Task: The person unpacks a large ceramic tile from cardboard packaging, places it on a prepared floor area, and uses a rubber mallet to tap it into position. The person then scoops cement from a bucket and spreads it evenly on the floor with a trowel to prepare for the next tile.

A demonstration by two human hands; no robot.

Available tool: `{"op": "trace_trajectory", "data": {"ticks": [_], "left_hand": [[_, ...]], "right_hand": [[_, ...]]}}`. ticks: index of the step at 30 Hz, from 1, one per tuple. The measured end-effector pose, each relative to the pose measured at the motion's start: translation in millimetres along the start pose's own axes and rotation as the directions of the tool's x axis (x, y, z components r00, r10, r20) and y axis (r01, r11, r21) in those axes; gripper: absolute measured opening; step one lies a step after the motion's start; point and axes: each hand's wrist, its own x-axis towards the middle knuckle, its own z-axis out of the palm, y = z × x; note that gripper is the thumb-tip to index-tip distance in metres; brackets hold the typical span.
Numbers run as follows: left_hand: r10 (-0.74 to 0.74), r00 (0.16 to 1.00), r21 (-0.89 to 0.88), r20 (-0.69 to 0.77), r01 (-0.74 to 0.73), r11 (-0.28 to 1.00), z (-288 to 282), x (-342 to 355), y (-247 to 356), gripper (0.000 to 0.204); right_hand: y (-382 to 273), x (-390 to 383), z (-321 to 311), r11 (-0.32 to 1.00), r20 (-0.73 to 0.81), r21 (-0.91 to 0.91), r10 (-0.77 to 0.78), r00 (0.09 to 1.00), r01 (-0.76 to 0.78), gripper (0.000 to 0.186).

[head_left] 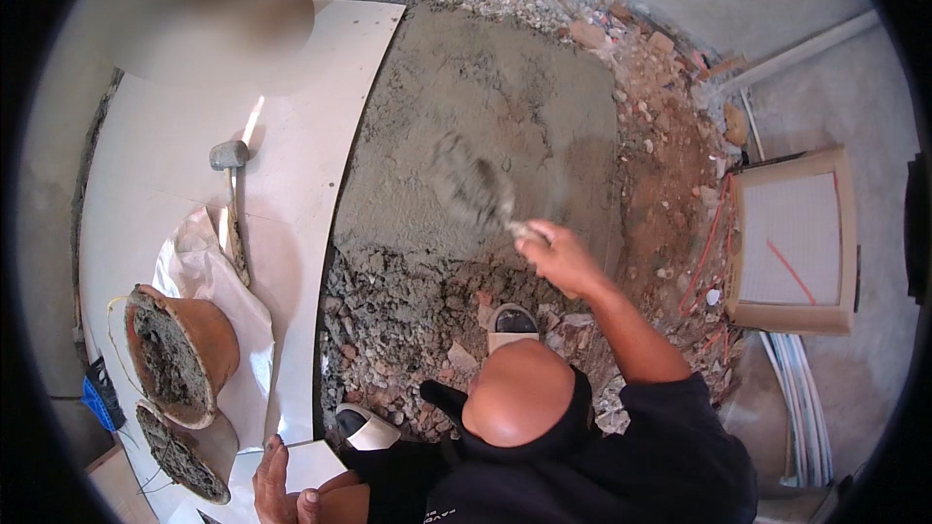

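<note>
My right hand (558,257) is closed round the handle of a trowel (476,184), whose blade is caked in grey mortar and smeared by motion. Blade and hand are over a bed of wet mortar (495,87), smooth at the far side and lumpy toward me. At the lower left, my left hand (279,487) has its fingers stretched up and the thumb apart, with nothing visible in it. Beside that hand are two tilted buckets: an orange-brown one (218,340) with mortar inside, and a second mortar-coated bucket (209,456) nearer to me.
Large pale tiles (301,126) cover the floor at left, bearing a rubber mallet (230,157) and crumpled plastic sheeting (252,325). Rubble (670,165) borders the mortar along the wall. At right stand a framed panel (791,233) and long white strips (801,408). My sandalled foot (512,320) rests on rubble.
</note>
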Motion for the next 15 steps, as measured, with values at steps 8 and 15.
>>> {"op": "trace_trajectory", "data": {"ticks": [8,15], "left_hand": [[-0.163,0.975,0.003,0.149,0.164,0.986,15,49,5,0.055],[-0.094,0.958,0.216,0.270,0.035,0.976,49,161,-63,0.061]], "right_hand": [[33,147,-24,0.976,-0.494,-0.219,-0.123,0.861,0.015,0.049],[53,182,-123,0.827,-0.148,-0.563,-0.107,0.983,0.005,0.046]]}}
